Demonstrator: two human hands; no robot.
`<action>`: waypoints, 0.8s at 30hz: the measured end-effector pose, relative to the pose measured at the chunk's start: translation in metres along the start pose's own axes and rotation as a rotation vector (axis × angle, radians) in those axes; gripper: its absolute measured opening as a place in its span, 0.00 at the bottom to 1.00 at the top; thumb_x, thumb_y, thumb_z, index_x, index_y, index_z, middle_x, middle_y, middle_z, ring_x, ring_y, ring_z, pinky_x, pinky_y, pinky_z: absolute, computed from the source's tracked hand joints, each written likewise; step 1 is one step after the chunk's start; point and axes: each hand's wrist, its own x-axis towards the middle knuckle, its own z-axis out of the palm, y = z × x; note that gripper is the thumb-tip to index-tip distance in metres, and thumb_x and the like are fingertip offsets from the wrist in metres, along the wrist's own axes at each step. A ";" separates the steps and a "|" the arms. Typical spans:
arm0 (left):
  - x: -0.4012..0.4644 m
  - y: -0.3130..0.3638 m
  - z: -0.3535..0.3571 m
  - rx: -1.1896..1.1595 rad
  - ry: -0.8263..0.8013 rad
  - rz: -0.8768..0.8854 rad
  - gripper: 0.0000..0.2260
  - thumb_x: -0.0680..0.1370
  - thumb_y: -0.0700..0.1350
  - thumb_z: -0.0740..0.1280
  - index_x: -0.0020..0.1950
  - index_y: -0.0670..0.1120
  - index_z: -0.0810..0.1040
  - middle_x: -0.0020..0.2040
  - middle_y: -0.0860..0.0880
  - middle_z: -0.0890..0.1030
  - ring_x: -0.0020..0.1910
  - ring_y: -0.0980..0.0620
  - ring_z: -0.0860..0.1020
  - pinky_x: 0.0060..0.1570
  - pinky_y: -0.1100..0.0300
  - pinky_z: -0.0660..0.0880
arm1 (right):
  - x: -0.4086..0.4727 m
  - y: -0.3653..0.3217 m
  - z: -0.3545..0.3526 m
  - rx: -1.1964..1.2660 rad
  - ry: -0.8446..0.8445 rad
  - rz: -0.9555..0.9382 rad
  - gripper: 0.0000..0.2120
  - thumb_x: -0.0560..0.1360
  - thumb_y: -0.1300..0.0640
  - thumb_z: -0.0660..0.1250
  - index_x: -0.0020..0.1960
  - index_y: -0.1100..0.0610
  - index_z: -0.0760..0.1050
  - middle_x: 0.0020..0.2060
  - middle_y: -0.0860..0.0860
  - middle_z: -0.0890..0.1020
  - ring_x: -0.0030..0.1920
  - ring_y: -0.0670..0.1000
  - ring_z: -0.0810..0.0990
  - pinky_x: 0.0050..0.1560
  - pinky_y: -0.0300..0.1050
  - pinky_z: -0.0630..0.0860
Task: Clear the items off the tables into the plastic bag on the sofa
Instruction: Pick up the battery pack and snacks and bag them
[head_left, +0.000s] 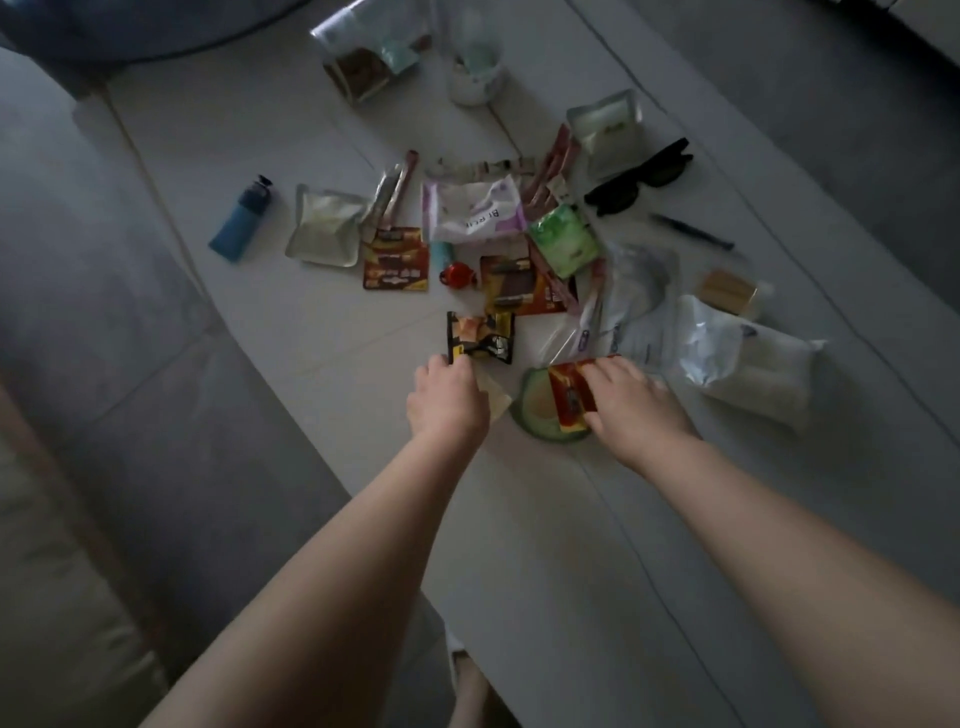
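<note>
lighter (241, 220) blue | sunglasses (640, 177) black | table (519, 545) white

Ahead of the left grip (448, 397) lies a crumpled black-and-orange foil wrapper (480, 336); a blue plastic lighter (242, 218) sits far left on the white counter (545, 519).

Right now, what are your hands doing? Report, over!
Left hand pinches black snack packet. Right hand grips red packet over green dish. Many packets, sunglasses, lighter on white table. Nothing blocking.
</note>
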 end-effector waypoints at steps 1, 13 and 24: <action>0.007 0.001 0.003 0.007 0.008 -0.012 0.17 0.78 0.43 0.62 0.67 0.46 0.68 0.65 0.44 0.69 0.64 0.43 0.67 0.58 0.50 0.70 | 0.008 0.000 0.003 -0.011 0.016 -0.015 0.27 0.77 0.55 0.62 0.73 0.54 0.57 0.72 0.52 0.63 0.74 0.53 0.58 0.70 0.53 0.61; 0.020 -0.006 0.024 -0.039 0.114 -0.150 0.19 0.76 0.41 0.67 0.64 0.45 0.65 0.59 0.43 0.75 0.59 0.43 0.73 0.59 0.53 0.68 | 0.030 0.004 0.010 -0.238 0.076 0.060 0.26 0.72 0.49 0.69 0.65 0.56 0.65 0.62 0.57 0.68 0.64 0.58 0.66 0.65 0.52 0.64; 0.011 -0.005 -0.011 -0.128 0.023 -0.008 0.13 0.76 0.47 0.68 0.57 0.42 0.75 0.57 0.43 0.72 0.54 0.42 0.74 0.53 0.50 0.74 | -0.006 0.001 -0.002 -0.028 -0.054 0.060 0.09 0.77 0.58 0.61 0.56 0.55 0.66 0.54 0.53 0.78 0.53 0.58 0.76 0.48 0.47 0.68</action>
